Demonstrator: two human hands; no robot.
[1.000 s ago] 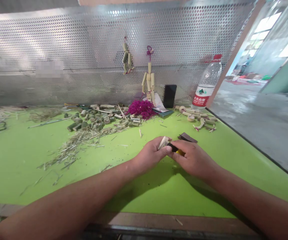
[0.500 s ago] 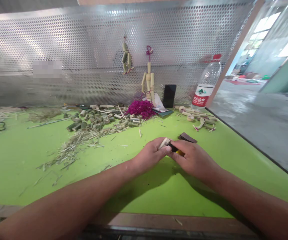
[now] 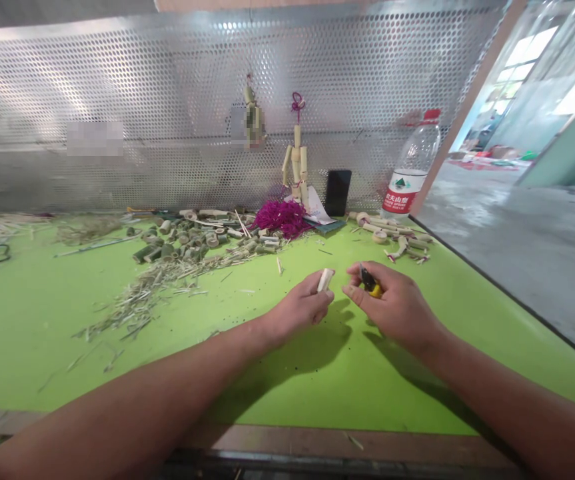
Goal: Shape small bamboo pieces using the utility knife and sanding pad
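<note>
Pinched in my left hand [image 3: 303, 305] is a short pale piece of bamboo [image 3: 324, 280], held upright above the green table. My right hand [image 3: 398, 301], a little to its right, has its fingers round a black and yellow knife-like tool [image 3: 370, 283]. The tool and the bamboo piece are apart. Behind my hands lie a heap of magenta cord [image 3: 283, 218] and a pile of cut bamboo pieces [image 3: 187, 244]. A jointed bamboo figure [image 3: 296, 157] hangs upright by the metal mesh.
Shavings [image 3: 142, 300] spread over the green table [image 3: 287, 393] at left. A phone [image 3: 338, 192] leans on the mesh panel [image 3: 167, 100]. Near the right edge are a water bottle [image 3: 407, 173] and bamboo figure parts [image 3: 403, 244].
My hands have moved apart, the bamboo piece staying in the left and the tool in the right. The dark flat piece behind my right hand no longer shows.
</note>
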